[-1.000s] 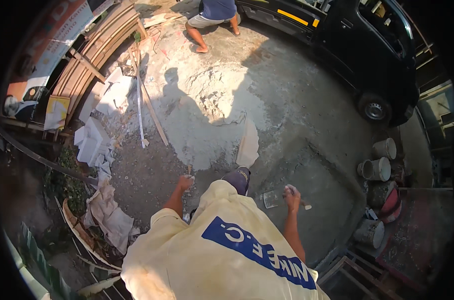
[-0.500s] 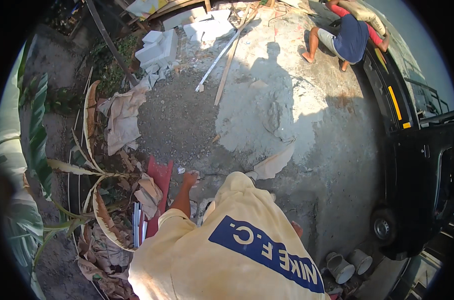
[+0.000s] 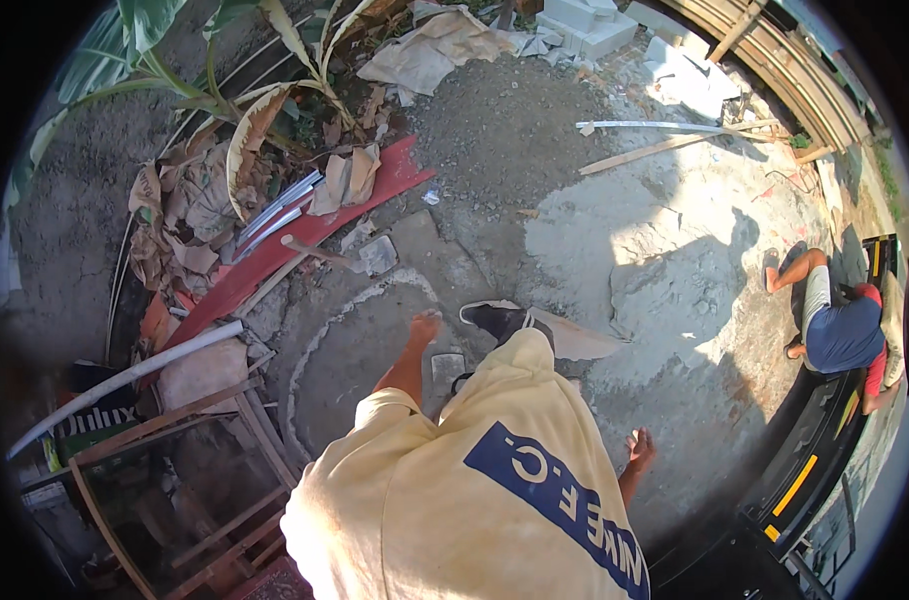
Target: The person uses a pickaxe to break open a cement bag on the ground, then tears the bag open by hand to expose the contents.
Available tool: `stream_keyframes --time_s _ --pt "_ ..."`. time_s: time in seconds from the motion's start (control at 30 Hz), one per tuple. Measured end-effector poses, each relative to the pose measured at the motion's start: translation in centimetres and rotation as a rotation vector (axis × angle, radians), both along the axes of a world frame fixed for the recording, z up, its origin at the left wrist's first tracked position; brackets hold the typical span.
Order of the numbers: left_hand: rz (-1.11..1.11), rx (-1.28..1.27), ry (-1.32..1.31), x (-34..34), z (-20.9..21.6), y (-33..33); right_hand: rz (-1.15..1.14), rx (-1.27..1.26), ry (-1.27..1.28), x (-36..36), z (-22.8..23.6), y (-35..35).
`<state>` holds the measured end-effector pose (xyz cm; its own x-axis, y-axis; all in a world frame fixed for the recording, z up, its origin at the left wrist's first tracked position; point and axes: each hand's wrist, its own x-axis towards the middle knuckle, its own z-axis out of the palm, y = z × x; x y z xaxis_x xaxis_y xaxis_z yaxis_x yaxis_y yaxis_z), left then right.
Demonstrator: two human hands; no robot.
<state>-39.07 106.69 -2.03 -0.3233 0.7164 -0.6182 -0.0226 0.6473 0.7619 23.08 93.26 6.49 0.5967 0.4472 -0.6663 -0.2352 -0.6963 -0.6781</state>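
Note:
My left hand (image 3: pixel 427 325) hangs low over the grey ground with nothing in it, its fingers loosely apart. Close by it are a small square grey block (image 3: pixel 448 367) and a pale curved line of mortar (image 3: pixel 305 365) on the ground. On the other side of my cream shirt, my right hand (image 3: pixel 640 447) is also bare, fingers slightly bent and spread. My dark shoe (image 3: pixel 497 320) stands beside a flat torn piece of brown paper (image 3: pixel 580 338). A short wooden handle (image 3: pixel 315 250) lies farther left, by a grey chunk (image 3: pixel 379 255).
Wet grey cement (image 3: pixel 665 290) spreads ahead on the right, beside a gravel heap (image 3: pixel 505 120). A long red board (image 3: pixel 305 240), a white pipe (image 3: pixel 125 385) and a wooden frame (image 3: pixel 175 500) lie left. A person (image 3: pixel 843 335) with a sack leans at a black vehicle (image 3: pixel 805 480).
My view has swung to the left, so the cement, the person and the vehicle sit farther right. The wooden frame and pipe have come into sight, and my right hand shows more fully.

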Motion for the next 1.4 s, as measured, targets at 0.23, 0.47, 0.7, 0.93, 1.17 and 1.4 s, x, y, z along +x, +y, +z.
stream_keyframes --time_s 0.23,0.47,0.7,0.93,1.17,1.4 --pt "-0.597 -0.557 0.122 11.8 7.2 -10.3 -0.131 -0.184 -0.003 10.3 -0.2 -10.3" --pt "-0.172 -0.462 0.195 5.7 8.5 -11.6 -0.466 -0.238 0.127 10.3 -5.7 -13.4" --pt "-0.569 -0.542 0.242 3.3 9.1 4.0 -0.712 -0.101 0.219 3.9 -12.0 -5.8" --pt "-0.808 -0.544 0.339 -0.6 7.1 33.3 -1.022 0.037 0.472 -10.4 -15.5 13.5" --pt "-0.862 0.004 0.36 12.5 -10.4 51.2 -1.183 0.075 0.541 -10.8 -27.7 25.5" --pt "-0.847 -0.643 -0.449 34.0 -24.1 38.3 -1.493 0.175 0.817 -7.4 -36.4 31.0"
